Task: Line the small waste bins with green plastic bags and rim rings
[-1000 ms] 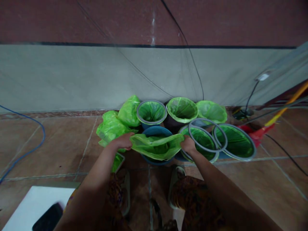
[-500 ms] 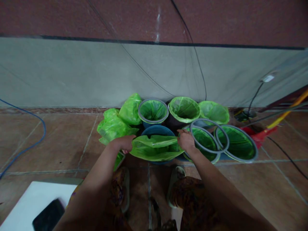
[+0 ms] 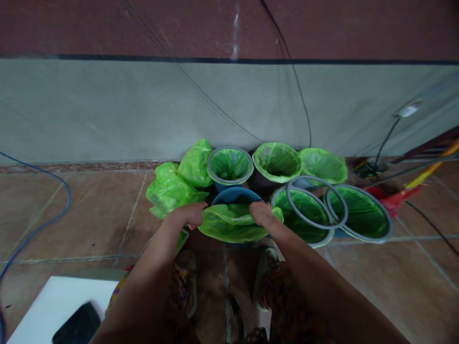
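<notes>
A green plastic bag (image 3: 229, 229) spreads across the mouth of a blue bin (image 3: 234, 194), whose far rim shows behind it. My left hand (image 3: 195, 214) is closed on the bag's left edge. Over its upper right part, my right hand (image 3: 260, 212) grips the plastic, with a loose flap sticking out beyond the fingers. The bag's mouth sags partly open between both hands. Most of the blue bin is hidden under the bag.
Lined bins with grey rims (image 3: 230, 165) stand along the wall and to the right. A loose grey ring (image 3: 317, 202) lies across two bins. Bunched green bags (image 3: 172, 188) sit left. A phone (image 3: 77, 325) rests on a white surface (image 3: 39, 310). A blue cable (image 3: 66, 191) crosses the floor.
My right hand has moved left along the bag, leaving a flap of plastic to its right. My left hand keeps its hold in nearly the same place.
</notes>
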### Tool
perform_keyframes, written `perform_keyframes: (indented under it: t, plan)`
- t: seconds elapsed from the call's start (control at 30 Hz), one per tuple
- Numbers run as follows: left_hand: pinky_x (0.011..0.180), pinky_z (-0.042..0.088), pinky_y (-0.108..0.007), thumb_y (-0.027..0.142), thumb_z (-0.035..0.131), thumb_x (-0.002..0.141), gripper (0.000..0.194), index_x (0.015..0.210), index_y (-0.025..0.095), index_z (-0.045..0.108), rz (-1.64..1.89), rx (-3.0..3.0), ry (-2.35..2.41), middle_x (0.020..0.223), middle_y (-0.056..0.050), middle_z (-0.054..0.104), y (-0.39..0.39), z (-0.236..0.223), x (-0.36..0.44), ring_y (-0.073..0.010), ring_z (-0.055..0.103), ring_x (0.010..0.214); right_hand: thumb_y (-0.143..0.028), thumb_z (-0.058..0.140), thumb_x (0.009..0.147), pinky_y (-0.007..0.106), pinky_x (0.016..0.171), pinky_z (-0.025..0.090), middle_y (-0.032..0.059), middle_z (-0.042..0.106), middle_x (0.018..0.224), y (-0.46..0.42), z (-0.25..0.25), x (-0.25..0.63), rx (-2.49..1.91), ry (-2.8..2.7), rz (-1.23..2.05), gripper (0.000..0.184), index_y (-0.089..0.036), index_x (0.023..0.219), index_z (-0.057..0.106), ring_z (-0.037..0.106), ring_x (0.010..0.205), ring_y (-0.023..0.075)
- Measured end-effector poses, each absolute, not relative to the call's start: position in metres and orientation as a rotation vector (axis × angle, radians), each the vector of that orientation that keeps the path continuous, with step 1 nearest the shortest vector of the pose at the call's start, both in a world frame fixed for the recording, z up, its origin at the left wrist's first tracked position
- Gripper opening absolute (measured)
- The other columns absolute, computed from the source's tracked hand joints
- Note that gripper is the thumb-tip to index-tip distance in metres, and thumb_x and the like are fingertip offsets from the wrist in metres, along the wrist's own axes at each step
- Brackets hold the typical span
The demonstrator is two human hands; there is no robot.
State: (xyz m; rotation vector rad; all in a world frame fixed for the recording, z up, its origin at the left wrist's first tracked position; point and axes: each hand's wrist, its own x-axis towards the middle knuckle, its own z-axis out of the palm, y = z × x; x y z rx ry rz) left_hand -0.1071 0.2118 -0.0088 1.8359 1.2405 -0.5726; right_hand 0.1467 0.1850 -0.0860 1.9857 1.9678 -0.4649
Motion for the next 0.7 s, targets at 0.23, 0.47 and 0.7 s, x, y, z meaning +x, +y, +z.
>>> perform_keyframes:
  t: [0.23,0.47,0.7]
  plan:
    - [0.051,0.053,-0.025,0.005,0.053,0.062,0.081,0.141,0.009,0.033,-0.597,1.677,1.295,0.099,-0.016,0.07,0.215,-0.014,-0.112,-0.023,0.07,0.068,-0.014,0.037,0.091,0.032,0.085,0.044,0.0144,0.067,0.105,0.207,-0.066,0.182,2.715,1.866,-0.151,0.033,-0.014,0.104,0.067,0.061,0.099,0.0241]
    - [0.048,0.053,-0.022,0.006,0.053,0.063,0.075,0.137,0.011,0.042,-0.594,1.689,1.299,0.113,-0.018,0.067,0.214,-0.014,-0.112,-0.0222,0.071,0.069,-0.019,0.051,0.084,0.03,0.087,0.045,0.0137,0.067,0.109,0.206,-0.057,0.186,2.857,1.935,-0.266,0.031,-0.013,0.11,0.066,0.062,0.098,0.0225]
    - [0.047,0.054,-0.021,0.004,0.052,0.065,0.088,0.149,0.011,0.026,-0.603,1.705,1.346,0.122,-0.02,0.063,0.218,-0.013,-0.108,-0.0202,0.071,0.07,-0.019,0.053,0.082,0.025,0.072,0.045,0.0025,0.072,0.084,0.166,-0.024,0.166,2.104,2.366,-0.938,0.019,-0.019,0.088,0.071,0.064,0.077,0.0161]
